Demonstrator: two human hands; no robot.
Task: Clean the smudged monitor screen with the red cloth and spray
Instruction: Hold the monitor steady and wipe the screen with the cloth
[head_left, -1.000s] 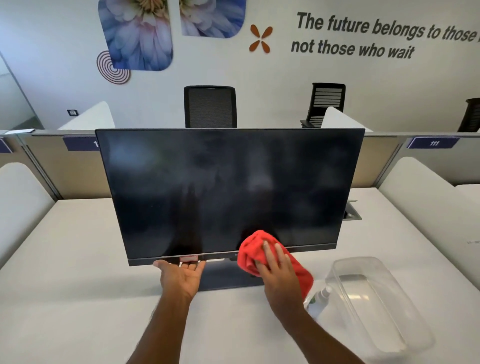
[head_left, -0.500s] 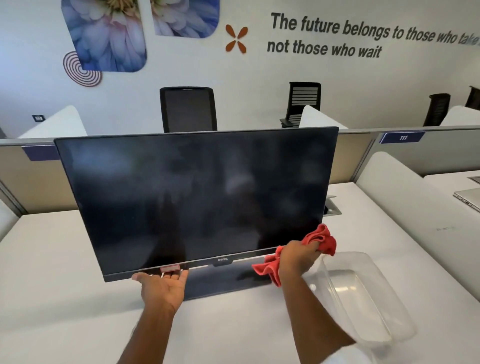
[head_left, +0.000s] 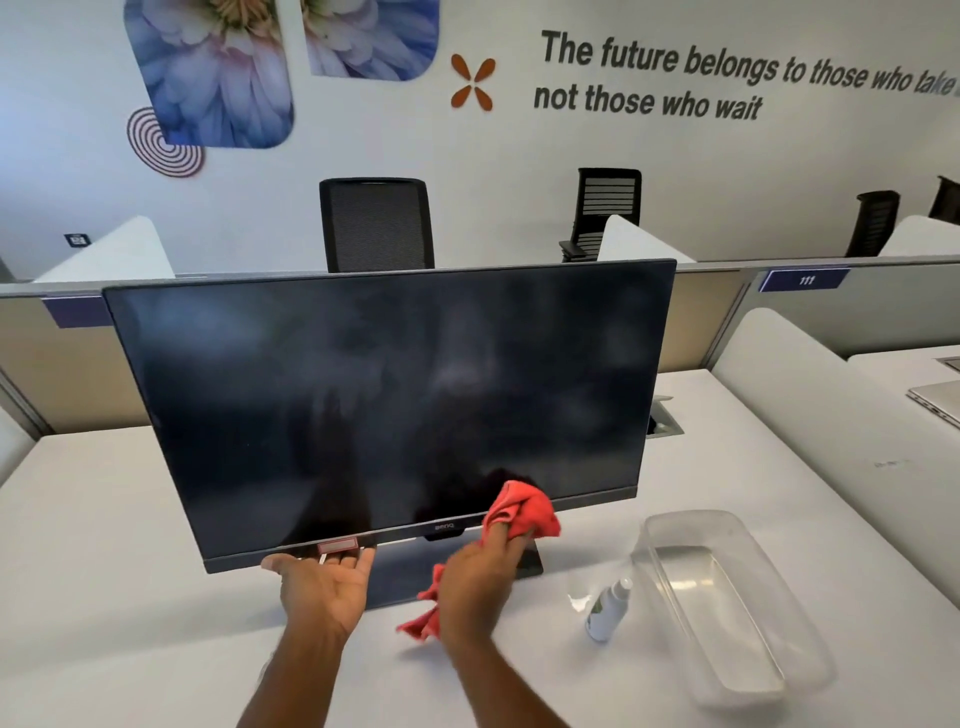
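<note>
A black monitor (head_left: 395, 395) stands on the white desk, its dark screen hazy with smudges. My left hand (head_left: 324, 584) is palm up under the bottom bezel left of centre, fingertips touching the frame. My right hand (head_left: 480, 579) grips the bunched red cloth (head_left: 522, 512), which presses against the bottom edge of the screen just right of the logo; a loose corner hangs below my wrist. A small white spray bottle (head_left: 605, 613) stands on the desk to the right, apart from both hands.
A clear plastic tub (head_left: 727, 603) sits on the desk (head_left: 104, 571) right of the spray bottle. A laptop (head_left: 937, 402) lies on the neighbouring desk at far right. Low partitions and black office chairs stand behind the monitor.
My right hand has carried the red cloth leftward from the monitor's lower right corner to near the logo. The spray bottle has come back into view. My left hand stays under the bezel.
</note>
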